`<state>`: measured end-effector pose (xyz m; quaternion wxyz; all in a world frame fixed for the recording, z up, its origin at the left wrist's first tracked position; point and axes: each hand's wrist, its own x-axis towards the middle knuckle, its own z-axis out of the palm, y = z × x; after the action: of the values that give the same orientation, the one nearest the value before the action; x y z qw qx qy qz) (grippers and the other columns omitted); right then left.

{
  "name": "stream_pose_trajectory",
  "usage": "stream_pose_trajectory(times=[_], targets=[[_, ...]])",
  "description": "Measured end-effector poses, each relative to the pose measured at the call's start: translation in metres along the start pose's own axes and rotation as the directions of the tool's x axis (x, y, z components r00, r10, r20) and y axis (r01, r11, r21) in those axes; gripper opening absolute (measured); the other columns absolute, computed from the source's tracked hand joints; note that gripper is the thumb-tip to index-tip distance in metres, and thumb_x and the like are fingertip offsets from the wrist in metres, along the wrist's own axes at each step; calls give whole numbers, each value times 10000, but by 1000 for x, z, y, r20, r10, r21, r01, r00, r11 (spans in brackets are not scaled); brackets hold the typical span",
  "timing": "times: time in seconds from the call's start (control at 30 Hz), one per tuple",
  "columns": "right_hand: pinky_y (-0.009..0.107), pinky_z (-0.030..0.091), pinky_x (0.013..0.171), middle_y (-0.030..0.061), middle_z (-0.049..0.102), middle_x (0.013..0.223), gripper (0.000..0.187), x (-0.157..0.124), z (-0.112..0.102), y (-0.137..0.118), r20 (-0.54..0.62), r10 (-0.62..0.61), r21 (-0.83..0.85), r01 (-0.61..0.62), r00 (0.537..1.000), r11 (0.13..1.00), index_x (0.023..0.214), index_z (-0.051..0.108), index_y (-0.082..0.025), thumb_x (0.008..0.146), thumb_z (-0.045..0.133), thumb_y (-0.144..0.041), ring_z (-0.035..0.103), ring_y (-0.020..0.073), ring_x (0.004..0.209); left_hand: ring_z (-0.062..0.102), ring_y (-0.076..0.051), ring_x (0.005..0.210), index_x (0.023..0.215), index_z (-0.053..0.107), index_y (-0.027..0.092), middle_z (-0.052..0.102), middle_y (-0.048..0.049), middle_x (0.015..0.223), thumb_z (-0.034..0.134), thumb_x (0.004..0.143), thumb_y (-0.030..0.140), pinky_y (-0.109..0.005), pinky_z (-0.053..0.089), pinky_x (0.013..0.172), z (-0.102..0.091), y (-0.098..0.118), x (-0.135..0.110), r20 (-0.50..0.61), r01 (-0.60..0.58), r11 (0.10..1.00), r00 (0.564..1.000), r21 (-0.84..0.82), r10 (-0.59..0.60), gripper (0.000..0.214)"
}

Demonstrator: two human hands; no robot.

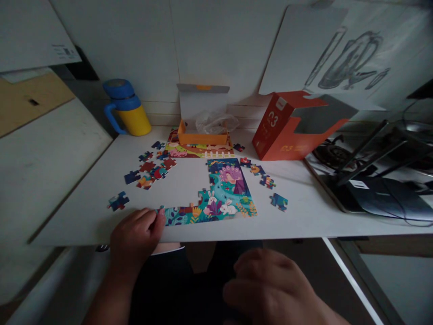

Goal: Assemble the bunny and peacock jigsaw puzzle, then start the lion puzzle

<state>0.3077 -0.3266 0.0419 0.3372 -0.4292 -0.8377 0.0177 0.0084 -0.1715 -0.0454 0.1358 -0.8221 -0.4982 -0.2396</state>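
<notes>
A partly joined jigsaw puzzle (pixel 216 198) lies near the table's front edge, with a purple peacock, white rabbits and plants on it. Its right side and bottom row are joined in an L shape. My left hand (pixel 137 232) is at the left end of the bottom row, fingers curled and thumb pressed on the end piece. Below the table edge, over my lap, my right hand (pixel 270 284) is smeared by motion. Its fingers look bent, but their tips and anything in them cannot be made out.
Loose jigsaw pieces (pixel 148 167) lie at left, and several more (pixel 279 201) at right. Behind are an orange box (pixel 203 139) on a picture sheet (pixel 189 151), a blue-yellow jug (pixel 135 119) and a red carton (pixel 274 128). A black router (pixel 382 194) sits beside a stove.
</notes>
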Motion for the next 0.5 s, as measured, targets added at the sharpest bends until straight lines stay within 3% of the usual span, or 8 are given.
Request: stream_pose_trajectory(times=[0.07,0.1,0.17,0.27,0.4,0.5], targets=[[315,643,768,-15,804,990,484,8,-4,24,-107,-14,11,15,994,1000,1463,637,-340,1004,718,-211,747,165,808,576,-198,639,639,525,236,605,-18,650,540,1098,369,-358,358,632,0,1,0,0,4,1000,1000,-1,-4,479],[336,640,778,26,810,1059,547,10,-5,38,-101,52,-33,-56,994,998,1539,583,-301,1016,691,-184,759,181,854,580,-199,644,644,533,236,612,-19,656,545,1098,374,-359,359,635,0,1,0,-2,2,1000,1000,-8,-2,475],[392,645,818,80,803,1145,494,10,-6,69,-53,278,-182,-283,959,942,1535,592,-316,1049,640,-239,780,240,951,582,-200,648,650,543,236,619,-22,663,559,1094,376,-361,356,639,1,0,0,-8,-4,1000,1000,-22,4,466],[453,631,877,140,780,1235,376,0,-13,124,-38,536,-357,-513,843,781,1412,688,-261,1079,563,-383,781,310,1016,579,-207,652,643,535,237,617,-29,659,574,1083,360,-365,350,644,2,-1,0,-21,-5,999,1000,-37,4,459],[542,583,960,210,749,1282,484,-21,-24,194,19,667,-540,-554,745,633,1389,714,-169,1069,520,-475,754,379,1057,569,-212,649,635,536,239,617,-32,651,578,1078,335,-371,339,640,1,0,1,-32,0,998,999,-55,-1,455],[501,566,958,207,728,1321,466,-28,-30,232,56,684,-499,-573,728,650,1280,767,-181,1029,563,-516,749,353,1054,568,-210,647,634,519,241,620,-29,652,575,1088,342,-378,346,647,1,1,0,-27,10,999,1000,-45,-12,468]])
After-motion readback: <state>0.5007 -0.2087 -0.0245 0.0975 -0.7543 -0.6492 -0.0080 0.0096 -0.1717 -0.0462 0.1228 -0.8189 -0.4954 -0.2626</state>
